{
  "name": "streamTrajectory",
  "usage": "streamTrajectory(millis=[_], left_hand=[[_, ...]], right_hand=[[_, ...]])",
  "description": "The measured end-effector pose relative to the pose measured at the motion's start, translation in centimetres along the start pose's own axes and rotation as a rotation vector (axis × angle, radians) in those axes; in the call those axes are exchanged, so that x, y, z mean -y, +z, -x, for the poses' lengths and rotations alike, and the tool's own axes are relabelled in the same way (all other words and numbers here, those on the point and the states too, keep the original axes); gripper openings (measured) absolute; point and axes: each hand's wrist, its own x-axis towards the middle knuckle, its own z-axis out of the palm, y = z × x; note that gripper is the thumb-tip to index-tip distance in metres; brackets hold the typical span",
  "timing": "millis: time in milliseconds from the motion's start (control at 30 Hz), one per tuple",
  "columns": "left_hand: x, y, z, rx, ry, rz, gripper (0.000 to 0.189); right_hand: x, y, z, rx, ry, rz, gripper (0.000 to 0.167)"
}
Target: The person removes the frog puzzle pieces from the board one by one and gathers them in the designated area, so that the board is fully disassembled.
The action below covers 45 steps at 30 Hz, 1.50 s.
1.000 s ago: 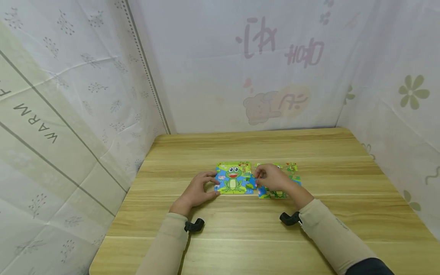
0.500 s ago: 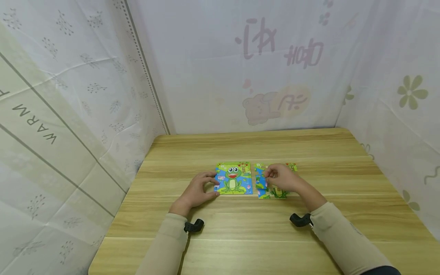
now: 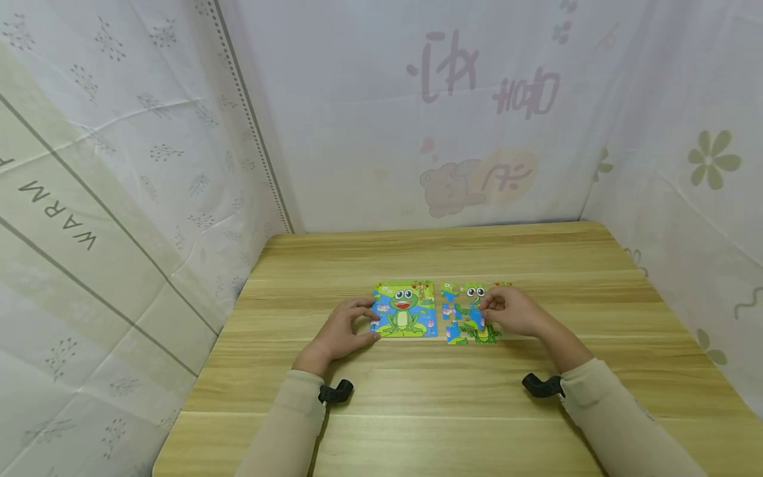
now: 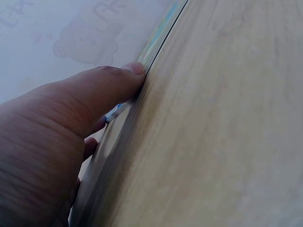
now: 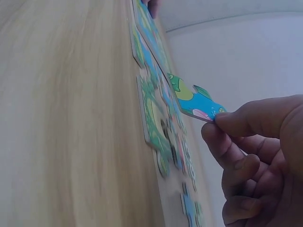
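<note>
My right hand (image 3: pixel 511 311) pinches a blue and green jigsaw piece (image 5: pixel 201 105) between thumb and fingertips. In the right wrist view the piece is tilted and raised over other frog jigsaw pieces (image 5: pixel 154 118). In the head view these loose pieces lie spread on the wood, a frog's eyes piece (image 3: pixel 475 291) among them. To their left lies a frog picture (image 3: pixel 404 311), a square panel with a green frog. My left hand (image 3: pixel 341 331) rests at its left side, fingers relaxed. The thumb (image 4: pixel 120 78) touches the panel's edge in the left wrist view.
A wood-grain table (image 3: pixel 411 404) carries everything. Printed white cloth (image 3: pixel 357 132) hangs behind it and along both sides. Black wrist cameras (image 3: pixel 336 391) sit on both sleeved forearms.
My right hand has moved to the right with the jigsaw piece, away from the frog picture and over the loose pieces. The left hand stays in place.
</note>
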Motion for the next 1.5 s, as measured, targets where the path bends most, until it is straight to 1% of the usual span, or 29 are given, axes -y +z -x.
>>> streamTrajectory(millis=[133, 233, 467, 700, 767, 900, 1000, 1100, 1333, 1500], left_hand=[[-0.1, -0.1, 0.0, 0.004, -0.005, 0.001, 0.031], [-0.2, -0.1, 0.0, 0.005, -0.009, -0.001, 0.031], [-0.1, -0.1, 0.0, -0.004, -0.003, -0.004, 0.031], [-0.1, -0.1, 0.1, -0.013, 0.008, -0.004, 0.031], [-0.2, -0.1, 0.1, -0.015, 0.012, -0.001, 0.030], [-0.2, -0.2, 0.1, -0.015, 0.018, 0.008, 0.031], [-0.2, -0.2, 0.1, -0.007, 0.009, 0.011, 0.031], [-0.2, -0.2, 0.1, -0.004, 0.007, 0.011, 0.031], [-0.2, -0.2, 0.1, -0.013, 0.024, 0.009, 0.030], [-0.2, -0.2, 0.1, -0.007, 0.022, 0.017, 0.031]], right_hand=[[-0.7, -0.5, 0.5, -0.002, -0.001, -0.003, 0.005], [-1.1, -0.9, 1.0, 0.002, -0.004, 0.020, 0.005], [-1.9, -1.9, 2.0, -0.003, 0.032, 0.033, 0.005], [-3.1, -2.7, 2.8, -0.002, 0.007, 0.035, 0.004], [-3.3, -2.9, 3.0, 0.000, 0.006, 0.030, 0.006], [-3.6, -3.3, 3.5, 0.000, 0.025, 0.033, 0.005], [-3.8, -3.6, 3.8, 0.006, 0.034, 0.035, 0.004], [-4.0, -3.9, 4.1, 0.014, 0.044, 0.021, 0.004], [-4.6, -4.2, 4.5, 0.025, 0.048, -0.024, 0.006], [-4.8, -4.4, 4.7, 0.030, 0.093, -0.053, 0.006]])
